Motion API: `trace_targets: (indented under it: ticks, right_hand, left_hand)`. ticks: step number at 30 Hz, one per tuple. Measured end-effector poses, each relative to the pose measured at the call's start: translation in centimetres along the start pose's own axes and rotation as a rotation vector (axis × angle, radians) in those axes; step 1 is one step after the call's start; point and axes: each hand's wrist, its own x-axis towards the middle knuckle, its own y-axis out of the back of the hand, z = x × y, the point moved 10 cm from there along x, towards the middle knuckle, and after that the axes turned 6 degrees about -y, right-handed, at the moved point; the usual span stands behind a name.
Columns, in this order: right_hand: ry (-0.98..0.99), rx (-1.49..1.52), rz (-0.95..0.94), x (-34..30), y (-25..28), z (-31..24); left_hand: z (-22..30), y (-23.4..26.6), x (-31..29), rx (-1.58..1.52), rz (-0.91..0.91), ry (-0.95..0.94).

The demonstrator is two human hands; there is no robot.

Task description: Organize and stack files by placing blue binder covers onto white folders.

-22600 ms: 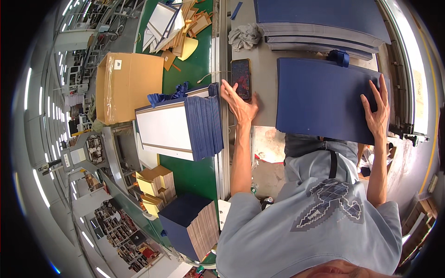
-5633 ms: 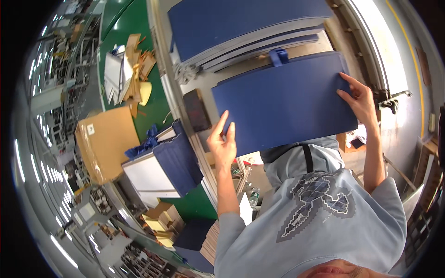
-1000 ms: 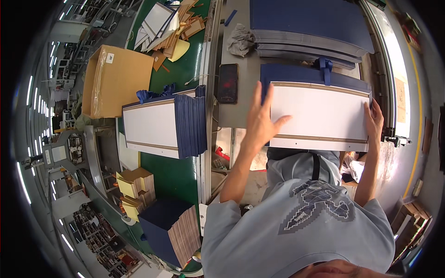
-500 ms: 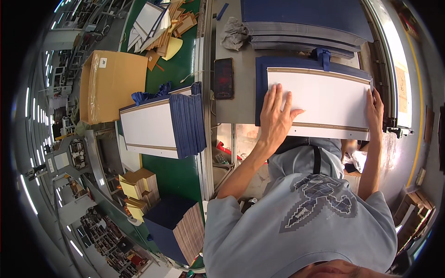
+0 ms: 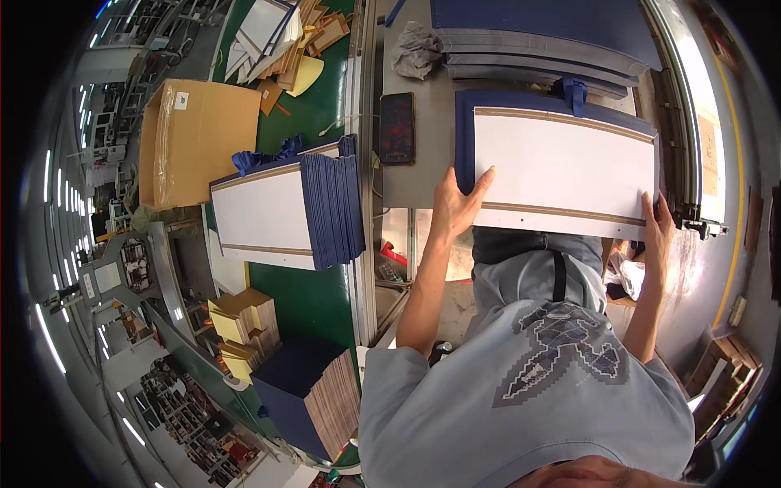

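L hand (image 5: pixel 457 207) partly behind wht bd (image 5: pixel 565 167)

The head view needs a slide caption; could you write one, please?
Hands hold a white-and-blue panel by its sides, a phone lying to its left.

The phone (image 5: pixel 398 128) lies left of the panel (image 5: pixel 565 167).
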Motion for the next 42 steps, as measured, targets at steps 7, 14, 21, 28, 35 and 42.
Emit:
trace_targets:
  ticks: [7,14,21,28,35,42]
  right_hand:
    - [-0.01,-0.039,0.017,-0.3,-0.5,-1.3]
    - [-0.132,0.06,-0.071,0.4,-0.1,1.0]
    - [-0.197,0.007,-0.211,2.6,-0.2,4.0]
    - [-0.179,0.394,-0.317,7.5,-3.2,-0.2]
    - [-0.152,0.371,-0.292,7.4,-3.5,-2.0]
    - [-0.075,0.177,-0.129,3.1,-1.4,-1.2]
  left_hand:
    - [0.7,0.1,0.0,0.037,0.024,-0.026]
    - [0.7,-0.6,1.8,-0.117,-0.038,-0.125]
    - [0.6,-2.2,3.3,-0.227,-0.148,-0.118]
    - [0.8,-2.3,6.9,-0.374,-0.23,-0.1]
    - [0.7,-2.5,8.1,-0.41,-0.127,-0.087]
    - [-0.5,-2.2,5.4,-0.266,-0.117,-0.034]
